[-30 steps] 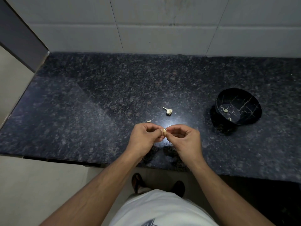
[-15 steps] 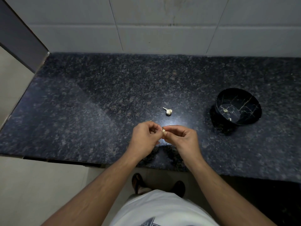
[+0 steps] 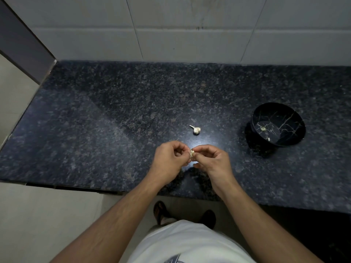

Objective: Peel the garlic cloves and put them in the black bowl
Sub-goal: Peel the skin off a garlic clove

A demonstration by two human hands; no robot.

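My left hand (image 3: 170, 158) and right hand (image 3: 212, 161) both pinched garlic clove (image 3: 192, 153) above table (image 3: 95, 139); black bowl (image 3: 296, 137) stood well apart.

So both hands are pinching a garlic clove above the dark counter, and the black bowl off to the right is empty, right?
Not quite: the black bowl is not empty. The head view shows a few small pale pieces, likely garlic, lying inside it. The rest holds: the left hand and right hand pinch a garlic clove above the dark counter.

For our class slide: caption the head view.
Both hands pinch a pale garlic clove above the dark granite counter.
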